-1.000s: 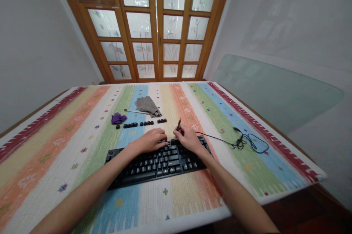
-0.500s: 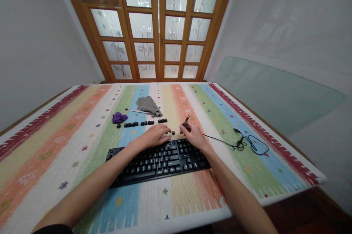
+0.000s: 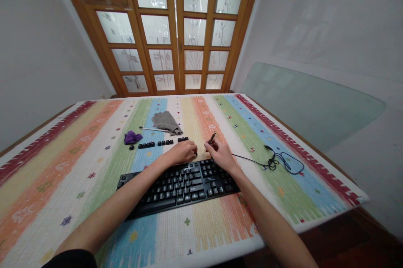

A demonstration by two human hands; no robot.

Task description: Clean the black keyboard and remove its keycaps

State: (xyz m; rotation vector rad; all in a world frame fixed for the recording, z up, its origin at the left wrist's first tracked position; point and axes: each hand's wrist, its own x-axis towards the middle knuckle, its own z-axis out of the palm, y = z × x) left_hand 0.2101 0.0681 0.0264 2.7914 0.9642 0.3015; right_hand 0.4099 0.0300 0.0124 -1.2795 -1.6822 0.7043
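Your keyboard (image 3: 176, 199) lies in front of you on a striped tablecloth (image 3: 208, 234), its far left part beneath your left forearm. Your left hand (image 3: 185, 152) is just beyond the far edge, fingers curled narrowly at a small black keycap (image 3: 195, 154); whether they pinch it, you cannot tell. Your right hand (image 3: 219, 153), over the far right part, holds a slim tool (image 3: 213, 136) with thin wires pointing down. Farther away, loose black keycaps (image 3: 146, 145) form a row near a crumpled purple cloth (image 3: 133, 137) and a gray cloth (image 3: 166, 122). A looped cable (image 3: 291, 162) lies to the right.
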